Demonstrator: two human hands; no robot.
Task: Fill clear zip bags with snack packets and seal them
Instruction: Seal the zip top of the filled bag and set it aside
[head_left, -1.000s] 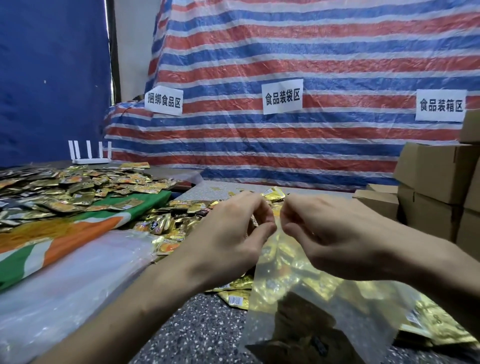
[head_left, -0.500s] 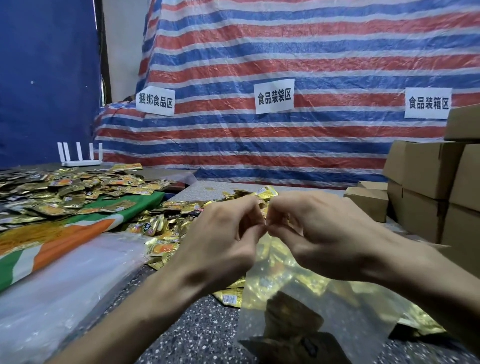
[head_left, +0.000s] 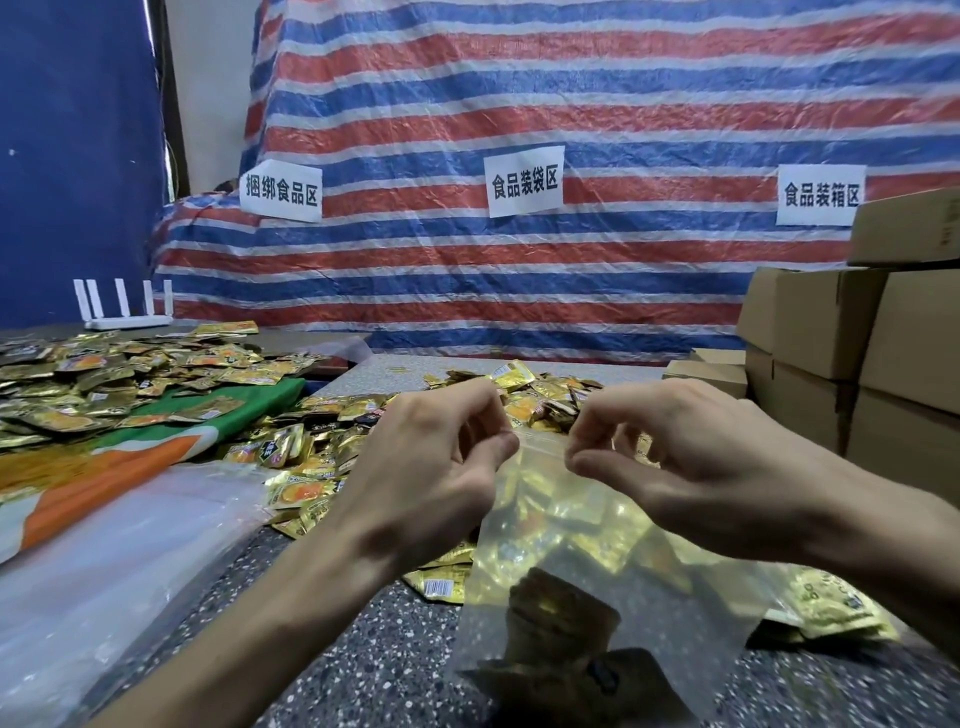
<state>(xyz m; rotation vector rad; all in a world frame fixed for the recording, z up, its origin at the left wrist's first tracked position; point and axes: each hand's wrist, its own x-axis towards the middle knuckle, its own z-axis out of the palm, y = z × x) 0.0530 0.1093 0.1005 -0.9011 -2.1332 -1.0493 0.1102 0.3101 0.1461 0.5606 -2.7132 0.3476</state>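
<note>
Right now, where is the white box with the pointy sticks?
In the head view, the white router stands far left, behind the gold snack packets, by the blue wall.

Hands: the left hand (head_left: 431, 467) and the right hand (head_left: 691, 457) are both bare, slender-fingered, with knuckles and tendons standing out.
Wrists: bare on both sides.
Forearms: the left forearm (head_left: 249, 623) and the right forearm (head_left: 857, 530) are bare as far as they show.
</note>
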